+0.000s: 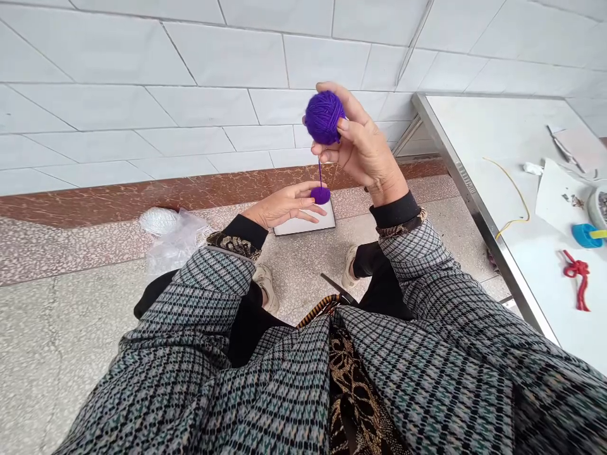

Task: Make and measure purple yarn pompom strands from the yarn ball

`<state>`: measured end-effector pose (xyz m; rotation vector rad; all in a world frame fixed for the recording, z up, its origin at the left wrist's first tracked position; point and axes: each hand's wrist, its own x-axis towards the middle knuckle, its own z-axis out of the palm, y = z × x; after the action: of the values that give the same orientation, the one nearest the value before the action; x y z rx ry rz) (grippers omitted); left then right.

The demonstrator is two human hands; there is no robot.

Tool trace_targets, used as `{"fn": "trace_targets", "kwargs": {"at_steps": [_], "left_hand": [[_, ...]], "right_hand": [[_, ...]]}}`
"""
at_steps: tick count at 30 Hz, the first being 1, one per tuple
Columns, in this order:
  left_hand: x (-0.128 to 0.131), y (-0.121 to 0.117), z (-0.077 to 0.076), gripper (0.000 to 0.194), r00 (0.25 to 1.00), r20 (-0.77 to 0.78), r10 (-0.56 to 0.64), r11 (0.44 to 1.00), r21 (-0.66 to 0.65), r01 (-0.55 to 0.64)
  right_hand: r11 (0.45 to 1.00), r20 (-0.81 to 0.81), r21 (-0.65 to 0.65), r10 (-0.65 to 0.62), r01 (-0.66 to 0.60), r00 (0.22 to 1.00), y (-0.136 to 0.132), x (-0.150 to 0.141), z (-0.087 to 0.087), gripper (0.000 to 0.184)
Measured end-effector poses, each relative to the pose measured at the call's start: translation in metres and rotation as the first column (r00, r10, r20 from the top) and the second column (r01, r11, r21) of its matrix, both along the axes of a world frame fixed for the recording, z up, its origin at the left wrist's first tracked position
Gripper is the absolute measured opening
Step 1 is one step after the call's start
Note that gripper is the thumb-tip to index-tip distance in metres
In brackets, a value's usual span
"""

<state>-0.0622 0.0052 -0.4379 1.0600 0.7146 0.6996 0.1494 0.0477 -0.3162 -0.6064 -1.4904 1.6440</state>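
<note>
My right hand (pixel 363 148) is raised in front of the tiled wall, its fingers wrapped round a purple ball of yarn (pixel 324 117). A single purple strand (pixel 320 172) hangs straight down from the ball to a small purple yarn piece (pixel 321 194). That piece rests at the fingertips of my left hand (pixel 284 205), which is held lower, palm up, with the fingers lightly curled about it. Both hands hover above a white flat board (pixel 306 224) lying on the floor.
A steel-edged white table (pixel 474 196) stands at the right with a yellow strand (pixel 515 189), a red yarn piece (pixel 578 278), a blue lid (pixel 585 235) and papers. A clear plastic bag with white yarn (pixel 165 230) lies on the floor at left. A striped handle (pixel 320 308) rests on my lap.
</note>
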Motion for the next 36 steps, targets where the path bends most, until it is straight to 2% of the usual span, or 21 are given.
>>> {"fn": "trace_targets", "kwargs": {"at_steps": [2,4,6,8,10,11,14,17,20,22,26,28,32,36], "left_hand": [[0.006,-0.001,-0.004,0.05,0.999,0.044,0.026,1.0,-0.016,-0.025],[0.01,0.0,-0.008,0.044,0.994,0.056,0.096,0.995,0.007,-0.096],[0.011,0.002,-0.011,0.043,0.981,0.044,0.189,0.979,0.073,-0.192],[0.01,0.006,-0.011,0.046,0.96,0.024,0.279,0.945,0.171,-0.279],[0.007,0.008,-0.008,0.047,0.935,0.012,0.354,0.9,0.267,-0.344],[0.005,0.008,-0.006,0.046,0.923,0.006,0.386,0.878,0.305,-0.369],[0.002,0.003,0.002,0.041,0.889,0.002,0.457,0.827,0.367,-0.426],[0.0,-0.008,0.008,0.041,0.879,0.037,0.475,0.819,0.346,-0.457],[-0.002,-0.018,0.008,0.056,0.881,0.09,0.465,0.835,0.285,-0.47],[-0.003,-0.02,0.006,0.066,0.881,0.113,0.459,0.844,0.252,-0.473],[-0.004,-0.019,0.002,0.069,0.873,0.151,0.464,0.84,0.238,-0.487],[-0.004,-0.018,0.001,0.067,0.861,0.163,0.482,0.824,0.25,-0.508],[-0.002,-0.019,0.001,0.071,0.827,0.156,0.54,0.783,0.267,-0.562],[-0.003,-0.019,-0.004,0.075,0.847,0.078,0.526,0.786,0.335,-0.519]], "right_hand": [[1.0,-0.038,-0.004,0.011,-0.011,0.999,0.0,-0.001,0.0,0.09],[0.999,-0.045,-0.047,0.021,-0.024,0.999,0.002,-0.001,0.001,0.076],[0.987,-0.05,-0.161,0.015,-0.023,0.999,0.006,-0.001,0.003,0.051],[0.947,-0.094,-0.321,-0.015,-0.016,0.995,0.012,0.001,0.004,0.036],[0.908,-0.113,-0.419,-0.069,0.015,0.991,0.018,0.005,0.003,0.036],[0.906,-0.101,-0.422,-0.092,0.041,0.991,0.02,0.007,0.0,0.04],[0.946,-0.029,-0.302,-0.137,0.122,0.99,0.021,0.014,-0.014,0.049],[0.978,-0.006,-0.176,-0.116,0.113,0.993,0.013,0.018,-0.031,0.041],[0.996,0.078,-0.033,-0.079,0.082,0.994,0.003,0.017,-0.043,0.043],[0.993,0.16,0.105,-0.079,0.063,0.984,-0.002,0.013,-0.047,0.042],[0.912,0.283,0.409,-0.139,0.012,0.949,-0.007,0.003,-0.056,0.019],[0.863,0.329,0.505,-0.202,0.009,0.923,-0.008,-0.003,-0.062,0.015],[0.787,0.461,0.616,-0.333,-0.027,0.823,-0.015,-0.015,-0.072,0.01],[0.713,0.513,0.7,-0.47,-0.034,0.718,-0.022,-0.024,-0.08,0.017]]}}
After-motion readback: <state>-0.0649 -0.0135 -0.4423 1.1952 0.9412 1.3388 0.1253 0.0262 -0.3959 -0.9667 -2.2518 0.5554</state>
